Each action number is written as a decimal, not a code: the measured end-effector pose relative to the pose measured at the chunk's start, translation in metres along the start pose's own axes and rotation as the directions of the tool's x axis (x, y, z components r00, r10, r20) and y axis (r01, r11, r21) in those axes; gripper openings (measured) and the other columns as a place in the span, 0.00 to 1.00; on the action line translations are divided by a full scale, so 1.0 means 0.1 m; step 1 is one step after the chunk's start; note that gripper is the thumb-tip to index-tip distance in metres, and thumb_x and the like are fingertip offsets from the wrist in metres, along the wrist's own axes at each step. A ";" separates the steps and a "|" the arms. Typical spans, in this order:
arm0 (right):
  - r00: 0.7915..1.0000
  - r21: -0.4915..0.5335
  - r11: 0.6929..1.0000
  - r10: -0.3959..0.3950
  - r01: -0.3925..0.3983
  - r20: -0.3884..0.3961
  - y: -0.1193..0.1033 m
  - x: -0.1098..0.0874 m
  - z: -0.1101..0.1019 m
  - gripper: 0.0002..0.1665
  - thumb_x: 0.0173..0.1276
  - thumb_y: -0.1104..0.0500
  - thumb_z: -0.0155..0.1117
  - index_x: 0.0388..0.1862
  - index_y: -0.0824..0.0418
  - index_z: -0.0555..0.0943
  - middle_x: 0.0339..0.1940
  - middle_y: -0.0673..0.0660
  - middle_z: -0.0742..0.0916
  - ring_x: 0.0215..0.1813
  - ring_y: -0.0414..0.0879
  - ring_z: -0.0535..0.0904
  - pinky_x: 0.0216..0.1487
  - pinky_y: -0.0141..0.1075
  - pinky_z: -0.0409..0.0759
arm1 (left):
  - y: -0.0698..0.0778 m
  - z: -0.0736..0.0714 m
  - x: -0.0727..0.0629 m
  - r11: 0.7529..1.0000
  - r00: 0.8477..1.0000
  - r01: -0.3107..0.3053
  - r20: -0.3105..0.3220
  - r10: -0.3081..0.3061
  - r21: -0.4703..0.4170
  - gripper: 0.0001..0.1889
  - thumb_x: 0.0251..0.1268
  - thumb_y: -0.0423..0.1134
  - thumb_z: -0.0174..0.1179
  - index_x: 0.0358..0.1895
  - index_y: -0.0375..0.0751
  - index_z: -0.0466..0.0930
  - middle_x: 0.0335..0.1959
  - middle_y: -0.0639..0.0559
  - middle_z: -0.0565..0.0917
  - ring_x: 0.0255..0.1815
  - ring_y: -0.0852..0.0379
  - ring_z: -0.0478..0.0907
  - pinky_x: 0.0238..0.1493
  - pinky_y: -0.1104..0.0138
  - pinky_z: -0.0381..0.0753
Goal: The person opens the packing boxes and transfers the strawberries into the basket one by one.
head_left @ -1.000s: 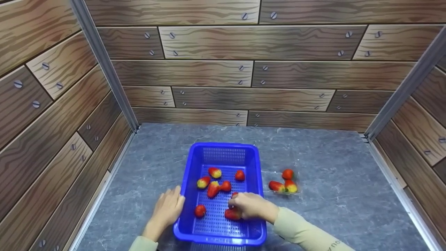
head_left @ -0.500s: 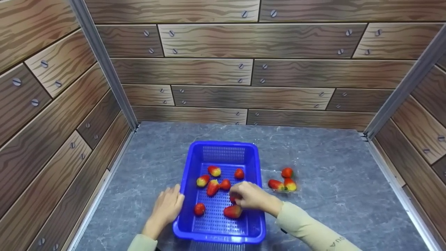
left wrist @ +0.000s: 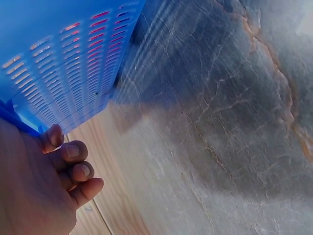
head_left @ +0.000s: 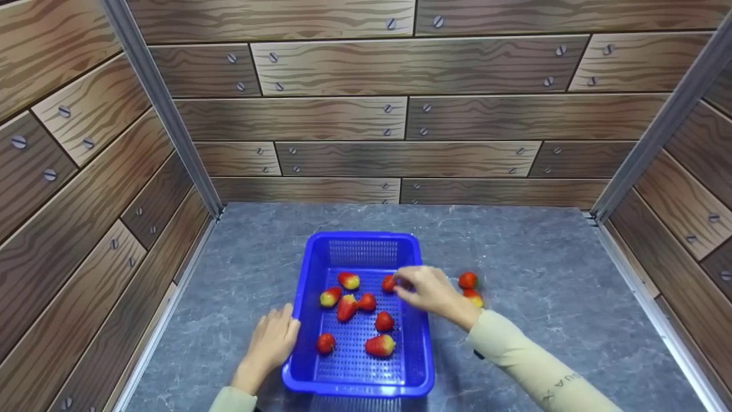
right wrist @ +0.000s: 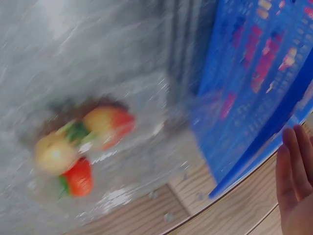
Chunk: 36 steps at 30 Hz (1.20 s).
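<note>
A blue plastic basket (head_left: 357,390) holds several red strawberries, some with yellow ends. My left hand (head_left: 273,336) grips the basket's left rim; in the left wrist view its fingers (left wrist: 73,151) are bent beside the slotted wall. Over the right side of the basket is my right hand (head_left: 428,289), overlapping a strawberry (head_left: 389,283). In the right wrist view its fingers (right wrist: 295,161) are fairly straight and nothing shows in them. A strawberry (head_left: 384,321) and a larger yellow-ended strawberry (head_left: 380,345) lie below that hand on the basket's floor.
Right of the basket, a few strawberries (right wrist: 78,176) lie in a clear plastic tray (right wrist: 146,105), partly hidden by my right forearm in the head view. Wood-patterned walls (head_left: 320,117) with metal corner posts enclose the grey marbled table (head_left: 549,274).
My right hand has left the strawberry at the basket's right front and moved up and away over the right wall. That strawberry now lies uncovered. The left hand stays at the rim.
</note>
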State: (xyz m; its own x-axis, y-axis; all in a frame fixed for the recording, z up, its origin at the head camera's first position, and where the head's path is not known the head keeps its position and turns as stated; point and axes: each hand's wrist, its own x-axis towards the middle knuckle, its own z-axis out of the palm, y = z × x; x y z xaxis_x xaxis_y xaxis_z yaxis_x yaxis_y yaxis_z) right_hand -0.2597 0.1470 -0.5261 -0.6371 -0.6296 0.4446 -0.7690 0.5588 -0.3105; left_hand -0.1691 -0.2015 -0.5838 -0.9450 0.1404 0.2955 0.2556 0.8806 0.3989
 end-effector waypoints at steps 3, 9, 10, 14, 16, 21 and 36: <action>0.997 -0.030 0.998 0.051 -0.053 -0.065 0.14 -0.01 -0.10 0.07 0.59 0.61 0.71 0.37 0.59 0.85 0.31 0.53 0.88 0.30 0.44 0.83 0.32 0.37 0.82 | -0.01 0.00 0.00 1.000 1.000 -0.006 -0.004 0.006 0.003 0.06 0.69 0.37 0.48 0.40 0.38 0.73 0.30 0.45 0.79 0.39 0.40 0.76 0.44 0.47 0.72; 0.987 -0.056 0.986 0.155 -0.158 -0.053 0.41 -0.07 -0.28 0.03 0.60 0.60 0.69 0.33 0.58 0.85 0.25 0.48 0.85 0.26 0.40 0.79 0.28 0.36 0.78 | -0.01 -0.01 -0.01 1.000 1.000 0.005 -0.009 -0.005 -0.001 0.07 0.69 0.37 0.48 0.41 0.37 0.73 0.31 0.44 0.80 0.39 0.39 0.77 0.45 0.47 0.72; 0.985 -0.065 0.983 0.169 -0.172 -0.044 0.45 -0.10 -0.30 0.03 0.59 0.60 0.69 0.33 0.57 0.85 0.24 0.47 0.85 0.26 0.40 0.79 0.28 0.36 0.78 | -0.01 -0.01 -0.01 1.000 1.000 0.007 -0.008 -0.007 -0.004 0.07 0.69 0.37 0.48 0.41 0.38 0.73 0.31 0.44 0.80 0.39 0.40 0.77 0.45 0.47 0.72; 0.972 -0.077 0.970 0.234 -0.233 0.004 0.62 -0.24 -0.34 0.04 0.56 0.63 0.68 0.33 0.58 0.85 0.24 0.48 0.84 0.25 0.40 0.78 0.27 0.37 0.78 | 0.00 0.00 0.00 1.000 1.000 0.005 0.002 -0.005 -0.010 0.07 0.69 0.37 0.48 0.41 0.38 0.73 0.32 0.44 0.80 0.39 0.40 0.76 0.45 0.47 0.72; 0.960 -0.079 0.959 0.277 -0.273 0.040 0.69 -0.32 -0.34 0.05 0.55 0.63 0.69 0.33 0.58 0.84 0.23 0.48 0.84 0.25 0.40 0.77 0.26 0.37 0.77 | 0.00 0.00 0.00 1.000 1.000 0.007 0.011 -0.007 -0.017 0.07 0.69 0.37 0.47 0.41 0.38 0.73 0.32 0.44 0.80 0.40 0.40 0.76 0.45 0.47 0.72; 0.918 -0.039 0.932 0.361 -0.359 0.165 0.78 -0.46 -0.36 0.10 0.53 0.65 0.71 0.36 0.64 0.84 0.27 0.55 0.85 0.29 0.45 0.79 0.32 0.42 0.79 | 0.01 0.01 0.01 1.000 1.000 0.013 0.008 -0.013 -0.027 0.06 0.68 0.37 0.48 0.40 0.38 0.73 0.32 0.44 0.80 0.40 0.40 0.76 0.45 0.48 0.71; 0.817 0.011 0.878 0.441 -0.479 0.370 0.82 -0.64 -0.22 0.17 0.42 0.69 0.74 0.34 0.71 0.82 0.27 0.60 0.84 0.30 0.49 0.79 0.36 0.46 0.81 | -0.01 0.02 -0.01 0.999 0.999 0.024 0.027 -0.023 -0.034 0.08 0.70 0.38 0.46 0.42 0.38 0.74 0.35 0.44 0.81 0.41 0.41 0.76 0.47 0.47 0.71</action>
State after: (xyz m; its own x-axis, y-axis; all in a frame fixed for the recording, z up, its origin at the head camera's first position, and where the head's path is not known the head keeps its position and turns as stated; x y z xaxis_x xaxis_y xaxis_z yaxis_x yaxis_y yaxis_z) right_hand -0.2804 0.2452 -0.5616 -0.8797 -0.4680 -0.0847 -0.3707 0.7862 -0.4945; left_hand -0.1691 -0.2016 -0.5859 -0.9558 0.1323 0.2625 0.2397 0.8677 0.4354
